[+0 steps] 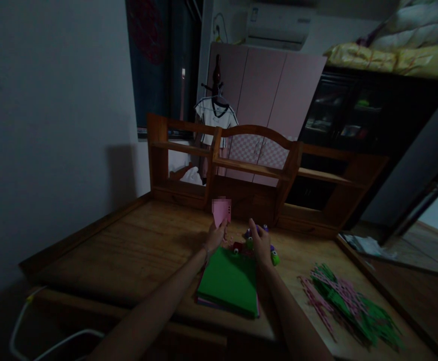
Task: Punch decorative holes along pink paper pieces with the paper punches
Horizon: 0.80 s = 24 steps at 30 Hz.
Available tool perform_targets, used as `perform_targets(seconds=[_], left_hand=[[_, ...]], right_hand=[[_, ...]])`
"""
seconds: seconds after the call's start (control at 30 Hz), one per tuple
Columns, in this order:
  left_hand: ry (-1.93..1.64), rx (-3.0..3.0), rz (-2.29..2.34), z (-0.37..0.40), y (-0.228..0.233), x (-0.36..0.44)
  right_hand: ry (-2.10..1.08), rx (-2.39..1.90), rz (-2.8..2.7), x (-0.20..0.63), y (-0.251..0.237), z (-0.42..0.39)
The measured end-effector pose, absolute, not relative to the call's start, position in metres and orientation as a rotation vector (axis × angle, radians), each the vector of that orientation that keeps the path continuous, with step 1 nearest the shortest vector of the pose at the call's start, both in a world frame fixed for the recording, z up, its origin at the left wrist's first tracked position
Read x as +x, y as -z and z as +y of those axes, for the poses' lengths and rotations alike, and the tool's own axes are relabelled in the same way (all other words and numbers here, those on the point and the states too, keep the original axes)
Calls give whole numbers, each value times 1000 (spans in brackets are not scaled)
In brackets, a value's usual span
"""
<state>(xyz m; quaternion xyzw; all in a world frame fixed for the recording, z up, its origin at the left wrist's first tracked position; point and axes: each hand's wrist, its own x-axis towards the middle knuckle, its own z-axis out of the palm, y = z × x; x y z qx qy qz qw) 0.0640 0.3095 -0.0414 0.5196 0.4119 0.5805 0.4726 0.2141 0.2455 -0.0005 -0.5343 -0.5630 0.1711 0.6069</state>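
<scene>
My left hand (216, 235) pinches a pink sheet of paper (221, 213) by its lower end and holds it raised above the table. Small dark holes run down the paper's right side; its top is blurred. To the right, my right hand (261, 244) is raised with its fingers curled together; what they hold, if anything, is too dark to make out. Small figures with round eyes lie around it: a red one (237, 247), a green one (275, 258) and purple ones partly hidden by the hand. Pink bits (227, 239) are scattered between my hands.
A stack of coloured sheets, green on top (228, 282), lies between my forearms. Green and pink strips (345, 301) are heaped at the right on the wooden table (129, 250). A wooden shelf unit (252, 165) stands along the back edge. A white cable (16, 326) hangs at the lower left.
</scene>
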Motion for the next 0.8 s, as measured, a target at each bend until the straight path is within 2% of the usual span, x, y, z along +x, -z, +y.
perform_targets(seconds=[0.8], left_hand=[[-1406,1312,1027,309,41,62]], right_hand=[[-397,-1244,-1323,214,4,248]])
